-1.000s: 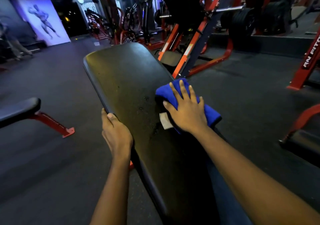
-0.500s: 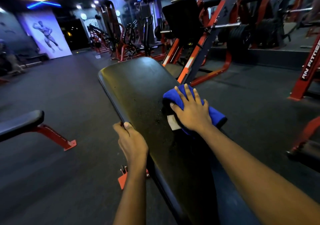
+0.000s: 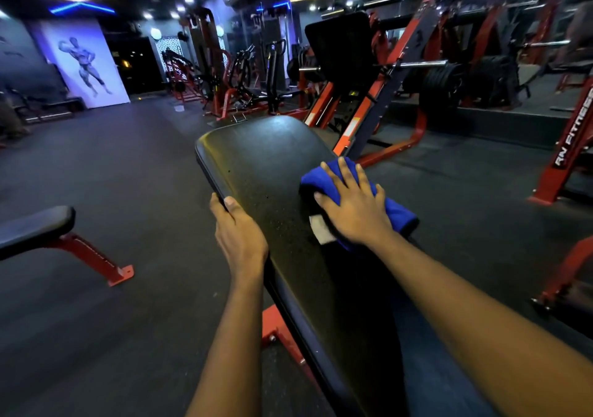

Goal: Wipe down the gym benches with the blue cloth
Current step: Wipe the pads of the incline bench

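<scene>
Blue folded cloth (image 3: 316, 182), centre-right of frame, lies flat under my spread-fingered right grip (image 3: 356, 214) on the black padded gym bench (image 3: 256, 160); my left grip (image 3: 239, 233) clasps its edge. Both have advanced toward the far end, so probably little pad remains unwiped.

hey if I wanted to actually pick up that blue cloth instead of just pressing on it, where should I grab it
Take the cloth at its bunched end, which seems to overhang the bench's right edge, and come in from the right. A thumb could probably slip under that end, while the rest lies pressed flat under the right hand.
</scene>
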`<act>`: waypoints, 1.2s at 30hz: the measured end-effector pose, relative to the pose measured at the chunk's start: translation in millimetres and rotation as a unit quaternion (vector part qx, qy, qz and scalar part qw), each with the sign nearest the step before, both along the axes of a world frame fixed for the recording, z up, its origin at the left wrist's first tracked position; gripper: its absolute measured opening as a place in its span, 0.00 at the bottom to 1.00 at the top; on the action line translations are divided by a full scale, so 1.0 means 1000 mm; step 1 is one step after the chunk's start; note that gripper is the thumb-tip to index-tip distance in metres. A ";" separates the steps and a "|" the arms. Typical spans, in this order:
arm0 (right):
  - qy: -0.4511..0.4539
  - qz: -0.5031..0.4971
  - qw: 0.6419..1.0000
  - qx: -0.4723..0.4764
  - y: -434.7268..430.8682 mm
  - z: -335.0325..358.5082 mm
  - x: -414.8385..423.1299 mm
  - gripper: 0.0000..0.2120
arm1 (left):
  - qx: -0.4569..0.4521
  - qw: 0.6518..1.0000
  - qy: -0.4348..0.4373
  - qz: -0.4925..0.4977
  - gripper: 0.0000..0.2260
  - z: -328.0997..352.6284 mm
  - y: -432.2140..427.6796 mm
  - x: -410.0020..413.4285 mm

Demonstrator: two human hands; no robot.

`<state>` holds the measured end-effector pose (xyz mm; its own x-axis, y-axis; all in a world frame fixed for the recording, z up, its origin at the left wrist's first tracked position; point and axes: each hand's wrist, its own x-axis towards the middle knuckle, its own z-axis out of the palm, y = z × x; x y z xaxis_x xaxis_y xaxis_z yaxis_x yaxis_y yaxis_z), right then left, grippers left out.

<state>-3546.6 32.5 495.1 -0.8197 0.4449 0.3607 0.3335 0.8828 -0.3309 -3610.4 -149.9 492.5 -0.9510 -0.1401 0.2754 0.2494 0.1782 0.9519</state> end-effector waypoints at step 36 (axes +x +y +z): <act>-0.054 0.033 0.996 0.066 -0.140 -0.046 0.105 0.34 | -0.020 0.986 0.014 -0.164 0.14 -0.010 -0.049 -0.039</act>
<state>-3442.0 -107.4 448.9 -0.8824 0.3442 0.3208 0.3012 0.9370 -0.1770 -3648.9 -198.4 482.4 -0.9355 0.1856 0.3006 0.3252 0.1202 0.9380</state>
